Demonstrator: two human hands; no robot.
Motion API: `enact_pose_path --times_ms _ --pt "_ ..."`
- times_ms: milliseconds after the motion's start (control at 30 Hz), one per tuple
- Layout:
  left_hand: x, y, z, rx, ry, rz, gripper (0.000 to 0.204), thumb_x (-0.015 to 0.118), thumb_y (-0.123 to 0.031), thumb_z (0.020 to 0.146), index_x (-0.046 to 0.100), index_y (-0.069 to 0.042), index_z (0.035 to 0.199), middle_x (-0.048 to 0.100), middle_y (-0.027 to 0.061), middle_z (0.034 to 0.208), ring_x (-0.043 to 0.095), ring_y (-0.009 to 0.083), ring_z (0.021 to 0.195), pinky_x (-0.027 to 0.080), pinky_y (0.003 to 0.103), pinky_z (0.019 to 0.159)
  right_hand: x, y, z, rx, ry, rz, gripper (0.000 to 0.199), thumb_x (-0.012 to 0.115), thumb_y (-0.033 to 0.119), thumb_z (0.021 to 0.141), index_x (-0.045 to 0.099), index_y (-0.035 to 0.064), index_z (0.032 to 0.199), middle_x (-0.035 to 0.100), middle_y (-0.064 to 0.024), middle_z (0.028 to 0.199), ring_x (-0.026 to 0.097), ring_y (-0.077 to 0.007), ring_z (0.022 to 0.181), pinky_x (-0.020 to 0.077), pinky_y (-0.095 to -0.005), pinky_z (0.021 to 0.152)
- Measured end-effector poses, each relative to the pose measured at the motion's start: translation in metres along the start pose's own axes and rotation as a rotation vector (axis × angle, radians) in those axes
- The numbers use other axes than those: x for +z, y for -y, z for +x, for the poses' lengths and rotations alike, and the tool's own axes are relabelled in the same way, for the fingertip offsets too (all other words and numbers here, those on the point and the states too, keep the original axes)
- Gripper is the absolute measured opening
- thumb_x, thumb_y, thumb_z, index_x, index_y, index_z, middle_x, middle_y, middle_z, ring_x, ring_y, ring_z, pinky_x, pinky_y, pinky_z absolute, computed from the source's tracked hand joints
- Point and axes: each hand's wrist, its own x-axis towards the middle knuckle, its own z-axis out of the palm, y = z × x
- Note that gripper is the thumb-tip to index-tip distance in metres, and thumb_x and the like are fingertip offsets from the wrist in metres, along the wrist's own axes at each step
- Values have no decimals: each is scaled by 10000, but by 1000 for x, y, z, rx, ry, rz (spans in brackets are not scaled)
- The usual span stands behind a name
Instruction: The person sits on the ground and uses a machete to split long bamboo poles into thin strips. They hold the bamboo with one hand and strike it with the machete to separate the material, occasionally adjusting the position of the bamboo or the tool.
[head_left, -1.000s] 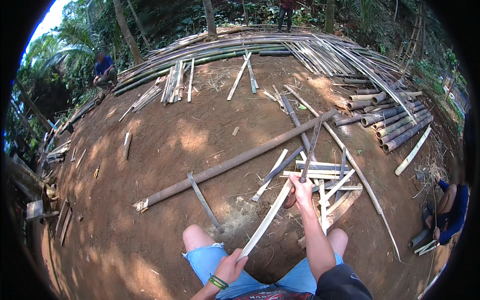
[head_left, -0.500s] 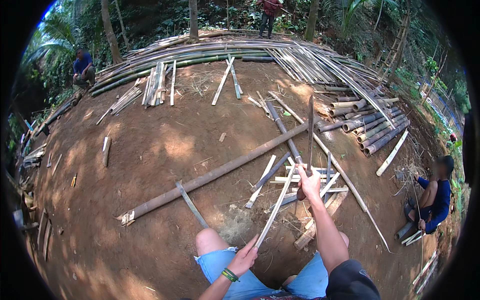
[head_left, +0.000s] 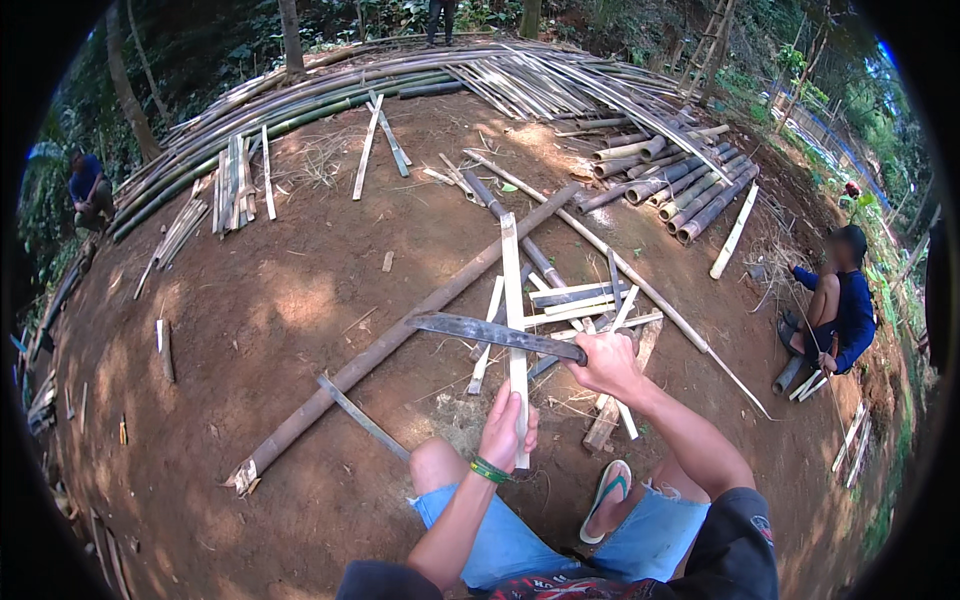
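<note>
My left hand (head_left: 508, 430) grips the lower part of a pale split bamboo strip (head_left: 512, 290) that stands nearly upright and reaches away from me. My right hand (head_left: 605, 363) is closed on the handle of a long dark machete (head_left: 480, 331). Its blade lies level and points left, crossing in front of the strip just above my left hand. I sit on bare brown earth with my knees in blue shorts below the hands.
A long bamboo pole (head_left: 400, 335) lies diagonally before me, with cut strips (head_left: 585, 300) to its right. Piles of bamboo poles (head_left: 690, 190) line the back. One person sits at the right (head_left: 840, 305); another crouches at the far left (head_left: 88, 190).
The strip has swung from a leftward slant to nearly upright. My right hand has let go of its top and now holds the machete, blade across the strip.
</note>
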Motion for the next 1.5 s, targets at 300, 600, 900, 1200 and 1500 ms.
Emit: enact_pose_path --times_ms 300,600,900,1200,1500 --pt "16 8 13 -191 97 -339 350 285 -397 1107 444 -269 1391 337 -26 611 370 75 473 298 208 396 15 -8 -27 -110 58 77 223 719 249 768 623 53 722 631 -167 599 650 -370 568 513 -488 553" --pt "12 2 18 -274 393 -615 491 281 -306 1104 185 -357 1583 389 -7 655 361 54 412 349 188 357 6 6 -29 -151 165 77 230 703 275 752 642 54 733 632 -177 596 663 -386 588 536 -500 570" --pt "14 7 19 22 1 -25 505 326 -388 1100 233 -287 1586 454 -18 652 416 63 431 367 215 354 -21 23 -28 -155 265 -31 241 719 282 744 658 52 779 659 -166 646 679 -376 627 549 -493 592" --pt "46 -3 3 161 -262 438 494 327 -306 1106 256 -238 1590 423 -28 593 378 51 437 377 210 391 -6 -8 -20 -141 238 -20 233 706 285 740 655 62 782 664 -174 667 677 -390 669 542 -503 637" --pt "33 13 -10 85 -203 380 501 286 -268 1113 219 -149 1594 394 -22 560 355 66 420 345 214 380 -3 -6 -15 -211 337 15 202 682 259 746 684 68 811 669 -168 672 682 -379 673 552 -496 672"
